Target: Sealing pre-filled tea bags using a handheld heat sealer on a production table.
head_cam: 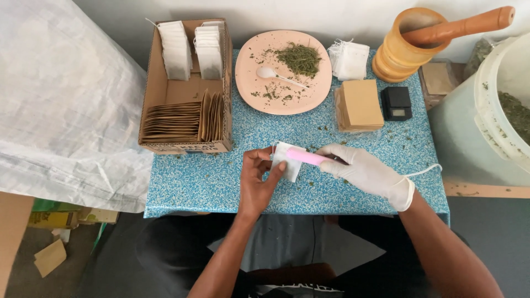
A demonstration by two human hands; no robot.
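My left hand (258, 179), bare, pinches a small white tea bag (286, 161) just above the blue speckled table (193, 179). My right hand (367, 172), in a white glove, holds a pink handheld tool (307, 157) whose tip lies across the top of the bag; a white cord (426, 170) runs from it past my wrist. Farther back sits a pink plate (251, 60) with dried green herbs (298, 58) and a white spoon (270, 74).
A cardboard box (157, 91) at the left holds white bags and brown envelopes. Behind are loose white bags (349, 59), a stack of brown envelopes (360, 104), a small black scale (396, 103), a wooden mortar (403, 55) with pestle, and a white bucket (469, 127) of herbs at right.
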